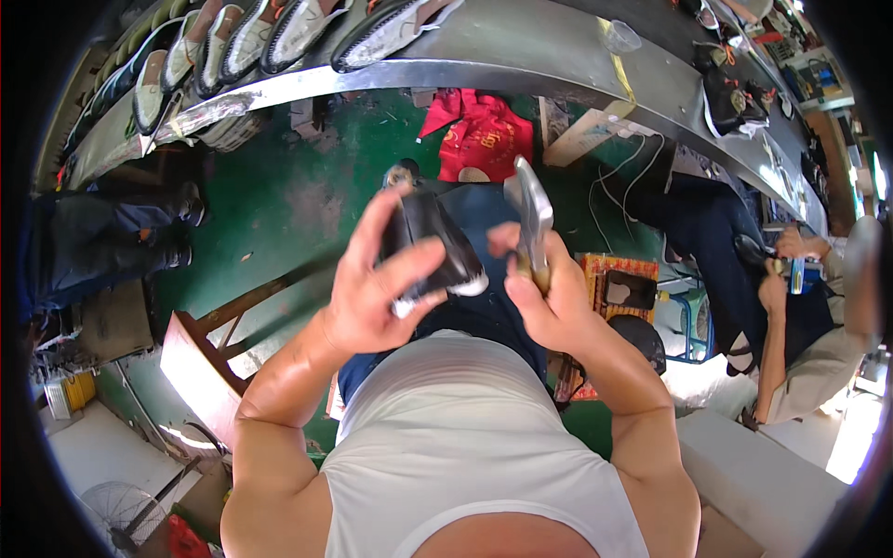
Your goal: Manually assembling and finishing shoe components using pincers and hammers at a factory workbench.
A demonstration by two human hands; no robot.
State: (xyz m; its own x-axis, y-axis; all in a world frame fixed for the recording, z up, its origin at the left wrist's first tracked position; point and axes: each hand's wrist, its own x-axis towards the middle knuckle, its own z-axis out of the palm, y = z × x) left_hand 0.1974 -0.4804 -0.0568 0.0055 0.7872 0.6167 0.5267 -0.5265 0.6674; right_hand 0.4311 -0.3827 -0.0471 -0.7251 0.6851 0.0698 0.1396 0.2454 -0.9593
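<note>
My left hand (372,279) grips a black leather shoe upper (435,240) with a whitish edge at its near end. The fingers wrap round its left side and near end, over my lap. Just to its right, my right hand (553,302) is closed round a shiny metal hammer (532,214), whose broad head points away from me. Motion smears both hands a little, and the fist hides most of the handle. The hammer and the shoe upper are apart.
Ahead runs a metal bench (521,46) with a row of grey shoes (307,33) at left and black shoes (730,98) at right. A red cloth (484,135) lies beneath it. A wooden stool (209,353) stands left. At right sits a co-worker (809,344); another person's legs (112,237) show left.
</note>
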